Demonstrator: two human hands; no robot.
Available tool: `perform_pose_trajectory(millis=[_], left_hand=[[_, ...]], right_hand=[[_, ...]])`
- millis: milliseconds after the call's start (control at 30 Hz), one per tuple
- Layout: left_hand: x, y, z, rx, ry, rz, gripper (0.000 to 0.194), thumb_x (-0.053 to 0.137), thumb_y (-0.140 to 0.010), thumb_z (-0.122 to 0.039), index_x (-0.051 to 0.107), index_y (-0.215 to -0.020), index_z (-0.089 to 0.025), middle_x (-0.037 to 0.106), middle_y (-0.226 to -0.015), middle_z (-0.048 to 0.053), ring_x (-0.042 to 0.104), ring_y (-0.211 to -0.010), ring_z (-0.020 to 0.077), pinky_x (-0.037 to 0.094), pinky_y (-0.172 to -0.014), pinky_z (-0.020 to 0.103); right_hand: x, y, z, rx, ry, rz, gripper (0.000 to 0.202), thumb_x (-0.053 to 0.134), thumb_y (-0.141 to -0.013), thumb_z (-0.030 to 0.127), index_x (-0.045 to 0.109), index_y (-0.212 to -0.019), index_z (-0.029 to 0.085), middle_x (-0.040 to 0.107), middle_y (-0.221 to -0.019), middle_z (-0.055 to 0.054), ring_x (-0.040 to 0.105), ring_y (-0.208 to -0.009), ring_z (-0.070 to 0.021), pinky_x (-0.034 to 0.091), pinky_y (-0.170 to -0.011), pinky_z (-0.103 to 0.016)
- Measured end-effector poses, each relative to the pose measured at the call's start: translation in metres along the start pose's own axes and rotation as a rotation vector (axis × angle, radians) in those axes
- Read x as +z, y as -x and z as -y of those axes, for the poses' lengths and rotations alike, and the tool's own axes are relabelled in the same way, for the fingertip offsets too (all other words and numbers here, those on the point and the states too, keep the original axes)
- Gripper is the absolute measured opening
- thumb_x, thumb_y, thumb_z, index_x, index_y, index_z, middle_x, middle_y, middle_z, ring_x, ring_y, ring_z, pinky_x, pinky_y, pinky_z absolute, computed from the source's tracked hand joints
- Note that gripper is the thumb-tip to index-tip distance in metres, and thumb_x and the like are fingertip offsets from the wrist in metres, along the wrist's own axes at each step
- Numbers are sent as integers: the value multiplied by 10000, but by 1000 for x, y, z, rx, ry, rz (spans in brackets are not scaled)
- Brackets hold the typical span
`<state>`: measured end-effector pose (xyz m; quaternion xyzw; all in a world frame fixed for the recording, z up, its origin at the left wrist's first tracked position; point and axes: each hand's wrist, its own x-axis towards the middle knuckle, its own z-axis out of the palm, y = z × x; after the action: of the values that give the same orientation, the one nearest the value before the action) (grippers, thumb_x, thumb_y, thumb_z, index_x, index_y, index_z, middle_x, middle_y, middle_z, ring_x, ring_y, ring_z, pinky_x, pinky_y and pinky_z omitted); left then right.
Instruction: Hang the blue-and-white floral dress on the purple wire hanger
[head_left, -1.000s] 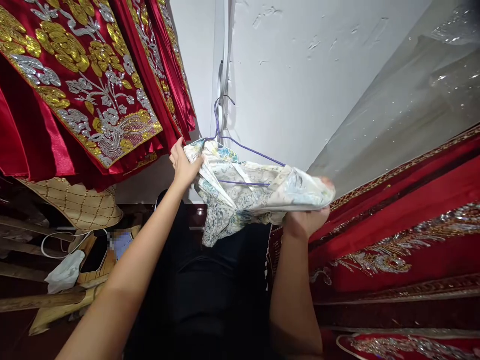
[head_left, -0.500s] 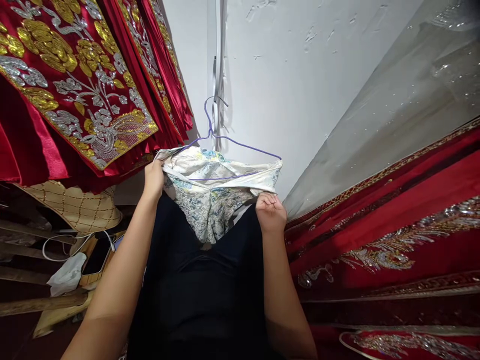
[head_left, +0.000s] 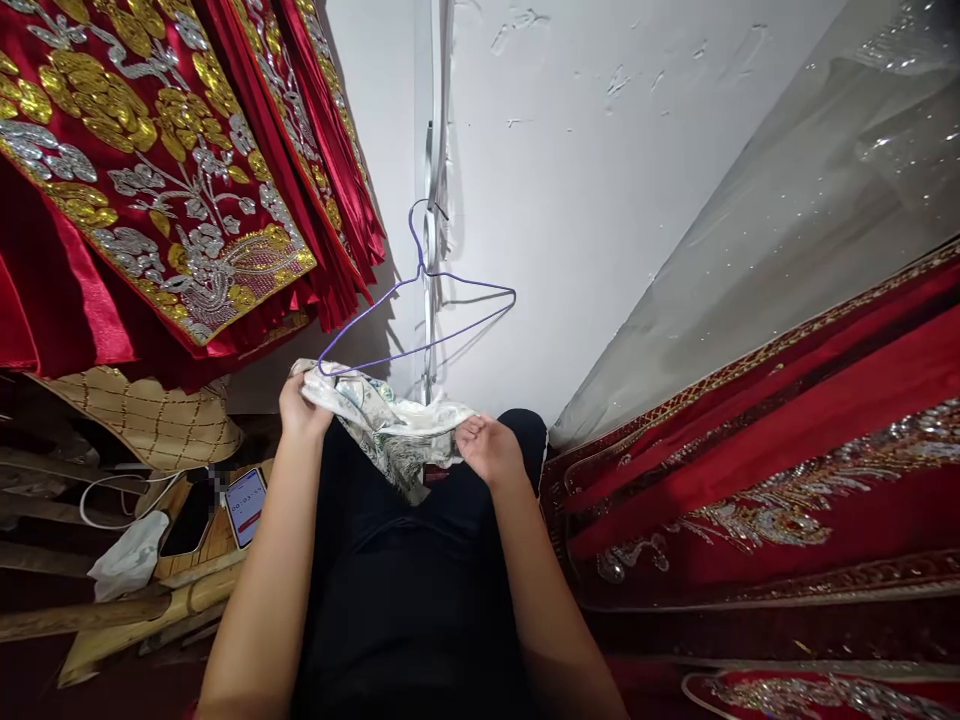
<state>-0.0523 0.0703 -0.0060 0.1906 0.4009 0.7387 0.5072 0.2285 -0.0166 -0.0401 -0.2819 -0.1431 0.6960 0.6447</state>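
Note:
A pale garment with a floral pattern (head_left: 397, 420) is stretched between my two hands, above dark-clothed legs. Its left end is gripped by my left hand (head_left: 301, 405), close to the lower left corner of a purple wire hanger (head_left: 390, 358). My right hand (head_left: 486, 445) pinches the garment's right end, away from the hanger. The hanger hangs tilted by its hook from a metal upright on the wall. Its right corner is bare, while its left corner still touches the cloth. What kind of garment it is cannot be made out.
Red embroidered panels (head_left: 172, 180) hang at upper left. Red beaded dresses under clear plastic (head_left: 750, 480) line the right side. At lower left, a lit phone (head_left: 245, 507), a dark phone (head_left: 187, 520), a white cable and a plastic bag (head_left: 131, 555) lie on a wooden surface.
The garment's right side has come off the hanger, and both hands have moved down, the right one also leftward. The hanger now tilts down to the left. The lit phone has come into fuller view.

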Motion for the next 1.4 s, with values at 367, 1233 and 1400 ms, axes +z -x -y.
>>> perform_pose_trajectory(millis=[367, 1233, 1400], left_hand=[[2, 139, 21, 491, -784, 588, 219, 678, -838, -384, 723, -1007, -252, 601, -1329, 79, 494, -1289, 306, 366, -1126, 464], [-34, 5, -28, 165, -2143, 993, 463, 654, -736, -617, 731, -979, -231, 735, -1096, 127, 633, -1086, 371, 380, -1016, 536], [-33, -14, -54, 336, -2023, 842, 363, 561, -819, -490, 745, -962, -212, 741, -1056, 127, 659, -1020, 317, 454, -932, 416]], right_hand=[[67, 13, -39, 94, 691, 280, 565, 516, -860, 698, 684, -880, 159, 646, -764, -49, 597, -733, -162, 465, -671, -263], [92, -63, 73, -859, 1456, 211, 371, 607, -823, 246, 712, -1175, 192, 701, -1235, -83, 653, -1104, -274, 486, -972, -403], [57, -80, 78, -762, 1625, 217, 275, 622, -850, 299, 758, -1070, 205, 743, -1150, -79, 664, -1120, -288, 485, -986, -412]])
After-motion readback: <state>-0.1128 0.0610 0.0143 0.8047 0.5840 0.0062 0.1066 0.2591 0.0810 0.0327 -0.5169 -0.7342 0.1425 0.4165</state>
